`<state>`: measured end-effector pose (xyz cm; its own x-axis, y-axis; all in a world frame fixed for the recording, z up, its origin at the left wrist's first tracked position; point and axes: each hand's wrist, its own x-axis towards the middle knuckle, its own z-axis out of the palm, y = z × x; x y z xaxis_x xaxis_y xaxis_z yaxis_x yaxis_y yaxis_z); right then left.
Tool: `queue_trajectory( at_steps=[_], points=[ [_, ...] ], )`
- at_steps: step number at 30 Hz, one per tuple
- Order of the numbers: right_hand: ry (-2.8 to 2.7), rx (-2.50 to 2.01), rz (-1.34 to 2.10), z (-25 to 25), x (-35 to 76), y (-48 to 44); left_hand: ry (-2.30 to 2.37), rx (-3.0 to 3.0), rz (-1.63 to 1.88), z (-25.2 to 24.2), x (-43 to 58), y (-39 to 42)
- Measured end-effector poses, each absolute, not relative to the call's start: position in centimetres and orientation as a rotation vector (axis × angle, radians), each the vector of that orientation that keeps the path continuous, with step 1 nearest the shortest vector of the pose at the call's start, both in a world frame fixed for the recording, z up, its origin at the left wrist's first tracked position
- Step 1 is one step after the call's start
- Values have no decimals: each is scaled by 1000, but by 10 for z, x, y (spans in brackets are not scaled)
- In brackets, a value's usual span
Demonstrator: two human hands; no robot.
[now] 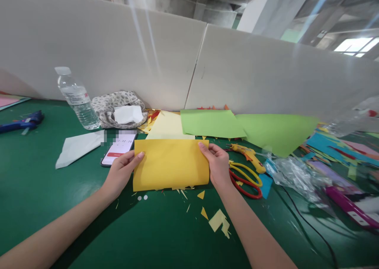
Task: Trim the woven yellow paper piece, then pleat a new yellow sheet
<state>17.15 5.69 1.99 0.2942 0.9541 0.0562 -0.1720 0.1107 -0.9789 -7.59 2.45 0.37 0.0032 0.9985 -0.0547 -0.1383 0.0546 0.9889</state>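
The person's left hand (121, 172) and right hand (218, 167) hold a yellow sheet (171, 165) between them, over the green worktop (139, 237). The left grip is closed on the sheet's left edge, thumb on the near face and the other fingers mostly hidden; the right grip is closed the same way on the right edge, its thumb near the upper corner. The sheet is spread wide between the hands, and whether its lower edge touches the worktop cannot be told

Just left of the yellow sheet lies a phone (126, 142) with its screen lit, and farther left a piece of white paper (78, 146). Beyond these, a clear bottle (78, 99) stands beside a patterned cloth (117, 96) with a white tissue (128, 114) on it. Directly behind the yellow sheet lies a cream sheet (166, 126), partly covered by a green sheet (211, 123)

To the right of the yellow sheet, past the right hand, are a yellow glue gun (247, 152) and scissor handles (254, 190), one yellow and one red, near a blue piece (267, 185). Farther right lies crumpled clear plastic (299, 176). On the near side of the yellow sheet are two small white discs (145, 197), yellow triangles (204, 212) and pale offcuts (218, 219)
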Motion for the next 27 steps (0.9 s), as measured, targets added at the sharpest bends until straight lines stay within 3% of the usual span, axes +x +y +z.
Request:
queue_trajectory(
  at_steps=[27],
  points=[
    [-913,-1142,994,26,170,54,1247,1227,1245,2,-78,27]
  ],
)
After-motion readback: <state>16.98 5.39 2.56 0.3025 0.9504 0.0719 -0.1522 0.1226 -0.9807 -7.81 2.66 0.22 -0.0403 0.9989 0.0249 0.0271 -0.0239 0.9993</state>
